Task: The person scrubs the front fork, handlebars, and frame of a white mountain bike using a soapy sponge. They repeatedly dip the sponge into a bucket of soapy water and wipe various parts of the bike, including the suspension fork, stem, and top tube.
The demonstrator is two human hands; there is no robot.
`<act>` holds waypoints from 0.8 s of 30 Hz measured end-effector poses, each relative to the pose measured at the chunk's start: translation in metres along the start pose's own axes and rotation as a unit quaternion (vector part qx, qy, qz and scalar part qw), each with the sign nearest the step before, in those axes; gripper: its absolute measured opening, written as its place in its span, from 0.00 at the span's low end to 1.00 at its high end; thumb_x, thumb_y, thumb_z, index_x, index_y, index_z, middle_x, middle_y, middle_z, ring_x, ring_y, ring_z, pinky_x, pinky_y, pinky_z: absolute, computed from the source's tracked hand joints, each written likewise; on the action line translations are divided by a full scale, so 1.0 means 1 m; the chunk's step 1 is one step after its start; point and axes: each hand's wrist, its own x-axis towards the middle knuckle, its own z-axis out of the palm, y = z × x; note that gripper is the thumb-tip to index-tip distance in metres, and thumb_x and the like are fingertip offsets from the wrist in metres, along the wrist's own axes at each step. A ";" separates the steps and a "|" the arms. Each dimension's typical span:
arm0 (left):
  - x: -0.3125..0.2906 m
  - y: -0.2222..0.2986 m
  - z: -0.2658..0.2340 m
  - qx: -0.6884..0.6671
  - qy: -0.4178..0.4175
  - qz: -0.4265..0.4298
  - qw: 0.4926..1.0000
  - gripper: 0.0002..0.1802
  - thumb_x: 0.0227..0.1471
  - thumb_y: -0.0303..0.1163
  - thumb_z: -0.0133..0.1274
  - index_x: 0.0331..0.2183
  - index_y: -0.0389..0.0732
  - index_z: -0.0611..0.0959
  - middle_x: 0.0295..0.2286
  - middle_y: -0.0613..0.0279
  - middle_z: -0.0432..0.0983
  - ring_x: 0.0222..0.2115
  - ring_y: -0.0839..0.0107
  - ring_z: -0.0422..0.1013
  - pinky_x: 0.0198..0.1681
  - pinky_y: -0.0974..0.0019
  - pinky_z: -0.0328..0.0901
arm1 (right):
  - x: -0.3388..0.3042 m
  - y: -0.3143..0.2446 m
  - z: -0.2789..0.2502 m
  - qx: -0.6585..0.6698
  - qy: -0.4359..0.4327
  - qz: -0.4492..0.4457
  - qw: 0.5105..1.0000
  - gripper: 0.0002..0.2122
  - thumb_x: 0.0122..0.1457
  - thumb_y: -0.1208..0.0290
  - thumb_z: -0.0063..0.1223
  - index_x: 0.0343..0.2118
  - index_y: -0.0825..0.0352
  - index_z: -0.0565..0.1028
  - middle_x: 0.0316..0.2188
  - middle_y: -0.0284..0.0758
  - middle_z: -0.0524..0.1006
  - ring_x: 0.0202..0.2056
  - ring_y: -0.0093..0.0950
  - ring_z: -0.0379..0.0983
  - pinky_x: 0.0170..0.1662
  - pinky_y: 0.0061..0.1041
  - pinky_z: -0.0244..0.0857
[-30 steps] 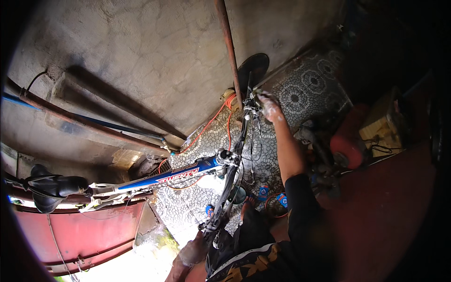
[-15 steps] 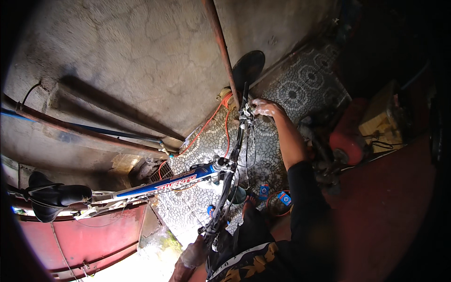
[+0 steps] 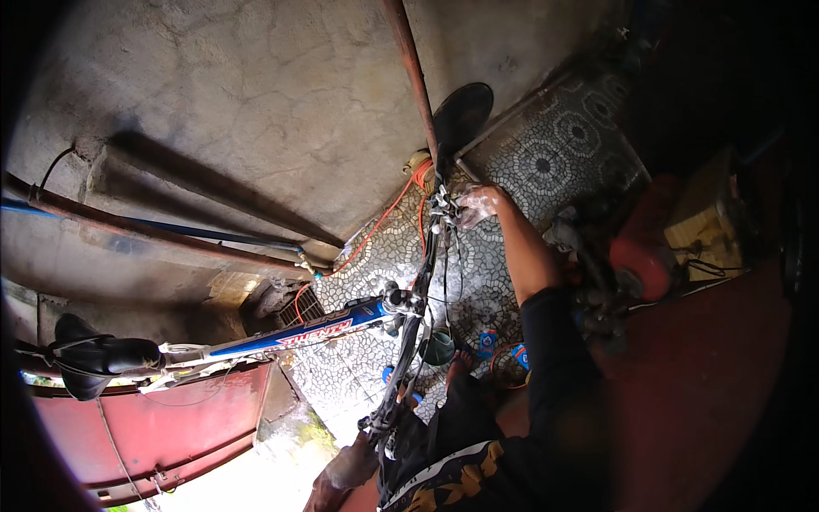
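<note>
A bicycle with a blue and white frame (image 3: 294, 334) stands before me, its black saddle (image 3: 90, 357) at the left. Its dark handlebar (image 3: 418, 328) runs from near my body up to the far side, hung with loose cables. At the far end, my right hand (image 3: 480, 206), streaked with white suds, has its fingers bent against the brake lever fittings (image 3: 444, 205). Down at the near end, my left hand (image 3: 352, 465) is closed around the handlebar by the other lever; its fingertips are partly hidden.
A green bucket (image 3: 438, 348) and a blue packet (image 3: 487, 343) stand near my feet on patterned tiles (image 3: 341, 371). An orange hose (image 3: 388, 218) lies along the wall. A rusty pole (image 3: 411, 72) slants down beyond the handlebar. A red tank-shaped object (image 3: 644, 260) is at the right.
My right hand has turned and curled lower at the brake lever fittings. The view has shifted slightly, and more of the bucket shows. My left hand keeps its place.
</note>
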 end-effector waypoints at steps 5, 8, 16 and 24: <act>0.002 -0.006 0.005 0.031 0.035 0.011 0.999 0.38 0.56 0.41 0.49 0.61 0.32 0.57 0.32 0.28 0.78 0.37 0.34 0.76 0.40 0.40 0.69 | 0.005 0.025 0.002 0.102 -0.003 -0.069 0.992 0.27 0.60 0.76 0.54 0.62 0.63 0.61 0.48 0.46 0.74 0.41 0.49 0.78 0.48 0.57 0.73; 0.006 -0.014 0.010 0.035 0.037 0.008 0.999 0.38 0.56 0.40 0.49 0.61 0.32 0.56 0.32 0.28 0.78 0.37 0.34 0.76 0.40 0.39 0.69 | -0.008 0.017 0.011 0.079 0.022 -0.087 0.993 0.28 0.61 0.77 0.53 0.63 0.63 0.60 0.50 0.48 0.73 0.42 0.50 0.78 0.50 0.57 0.73; 0.009 -0.017 0.012 0.044 0.040 0.003 0.998 0.36 0.56 0.36 0.46 0.61 0.30 0.56 0.33 0.27 0.78 0.38 0.32 0.76 0.42 0.38 0.69 | -0.054 -0.029 0.055 -0.470 0.206 -0.114 0.851 0.25 0.54 0.86 0.56 0.56 0.62 0.71 0.39 0.44 0.79 0.31 0.32 0.79 0.22 0.29 0.66; -0.005 -0.006 0.013 0.038 0.103 0.028 0.994 0.22 0.56 0.35 0.51 0.46 0.30 0.68 0.26 0.35 0.78 0.30 0.37 0.78 0.30 0.41 0.70 | -0.086 -0.047 0.017 -0.338 0.488 -0.348 0.726 0.06 0.60 0.80 0.52 0.39 0.69 0.77 0.33 0.35 0.80 0.36 0.25 0.77 0.41 0.28 0.72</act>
